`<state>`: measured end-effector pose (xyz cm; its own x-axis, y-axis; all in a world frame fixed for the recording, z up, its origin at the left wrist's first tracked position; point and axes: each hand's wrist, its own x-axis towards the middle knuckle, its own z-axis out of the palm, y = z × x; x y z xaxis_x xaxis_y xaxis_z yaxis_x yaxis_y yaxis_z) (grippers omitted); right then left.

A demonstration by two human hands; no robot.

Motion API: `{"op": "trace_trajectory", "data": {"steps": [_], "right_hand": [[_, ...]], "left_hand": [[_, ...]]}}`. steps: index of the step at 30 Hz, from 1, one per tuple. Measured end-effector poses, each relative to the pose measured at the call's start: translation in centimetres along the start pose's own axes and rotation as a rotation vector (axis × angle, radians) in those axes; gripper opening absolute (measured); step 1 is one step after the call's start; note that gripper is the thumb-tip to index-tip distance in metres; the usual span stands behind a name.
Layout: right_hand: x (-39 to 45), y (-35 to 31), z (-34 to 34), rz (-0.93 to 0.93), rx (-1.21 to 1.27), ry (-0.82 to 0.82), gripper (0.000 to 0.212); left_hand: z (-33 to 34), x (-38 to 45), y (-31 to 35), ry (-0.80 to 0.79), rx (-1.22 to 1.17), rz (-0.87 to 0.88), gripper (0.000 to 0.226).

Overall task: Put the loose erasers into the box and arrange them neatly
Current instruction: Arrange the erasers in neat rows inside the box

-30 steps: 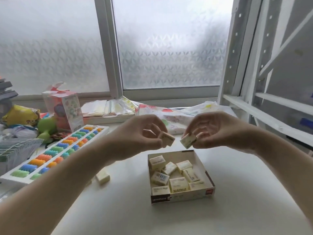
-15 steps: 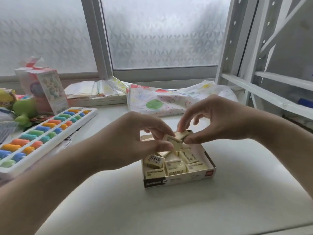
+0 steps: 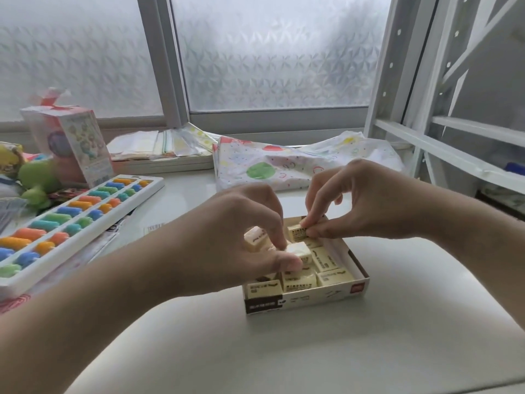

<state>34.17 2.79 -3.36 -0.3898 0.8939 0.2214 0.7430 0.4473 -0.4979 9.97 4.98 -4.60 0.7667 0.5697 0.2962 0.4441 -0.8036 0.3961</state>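
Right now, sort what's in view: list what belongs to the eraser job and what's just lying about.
Job:
box
erasers in box
eraser in left hand's grip
eraser in right hand's grip

Lying about:
colour tray
patterned bag
pink carton
green toy
paper stack

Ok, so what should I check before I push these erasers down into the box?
1. Right hand holds an eraser: ok, pinched at the fingertips.
2. Left hand on an eraser: ok, fingertips pinch it.
3. Both hands over the box: ok.
4. Erasers inside lie in tidy rows: not ok, the front row looks lined up, but the ones behind sit tilted.
5. Free room for two more: cannot tell, the hands hide the back.
6. Loose erasers left on the table: cannot tell, the left arm covers that side.
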Motion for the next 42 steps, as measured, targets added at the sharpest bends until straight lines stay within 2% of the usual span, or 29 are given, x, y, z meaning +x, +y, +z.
{"op": "trace_trajectory", "data": {"steps": [4,8,12,16,18,21,24,28,31,37,40,42], "right_hand": [[0.1,-0.2,0.5,-0.020,-0.009,0.039,0.011],[0.2,-0.4,0.9,-0.020,-0.040,0.063,0.012],[0.1,-0.7,0.6,-0.023,-0.057,0.077,0.008],[0.2,-1.7,0.7,-0.056,-0.038,0.163,0.014],[0.6,-3.0,1.7,-0.085,-0.005,0.168,0.013],[1.8,-5.3,3.4,-0.119,-0.037,0.124,0.013],[3.3,-8.0,5.1,-0.109,-0.105,0.055,0.023],[5.6,-11.7,8.1,-0.118,-0.230,-0.023,0.041],[6.8,-13.6,10.2,-0.090,-0.289,-0.042,0.048],[7.9,-14.1,11.9,-0.040,-0.268,-0.007,0.027],[7.0,-13.1,9.8,-0.034,-0.163,-0.020,0.023],[6.0,-11.4,7.0,-0.016,-0.035,-0.051,0.023]], "left_hand": [[0.2,0.0,0.1,-0.016,-0.026,0.002,0.026],[0.5,0.2,-0.2,0.045,0.036,-0.004,0.025],[-0.6,0.2,-0.1,0.016,-0.007,-0.051,0.030],[-5.0,0.0,-2.5,0.174,-0.030,-0.167,0.025],[-7.3,-0.6,-3.9,0.120,-0.009,-0.256,0.017],[-9.1,-1.4,-5.4,-0.058,0.094,-0.383,0.015],[-9.8,-1.8,-6.6,-0.193,0.211,-0.480,0.019],[-9.8,-2.3,-7.8,-0.266,0.265,-0.553,0.027],[-9.4,-2.4,-8.2,-0.268,0.234,-0.546,0.018],[-8.5,-2.1,-8.2,-0.283,0.266,-0.521,0.015],[-8.6,-2.2,-7.8,-0.224,0.184,-0.502,0.011],[-8.7,-2.0,-7.4,-0.136,0.147,-0.474,0.018]]}}
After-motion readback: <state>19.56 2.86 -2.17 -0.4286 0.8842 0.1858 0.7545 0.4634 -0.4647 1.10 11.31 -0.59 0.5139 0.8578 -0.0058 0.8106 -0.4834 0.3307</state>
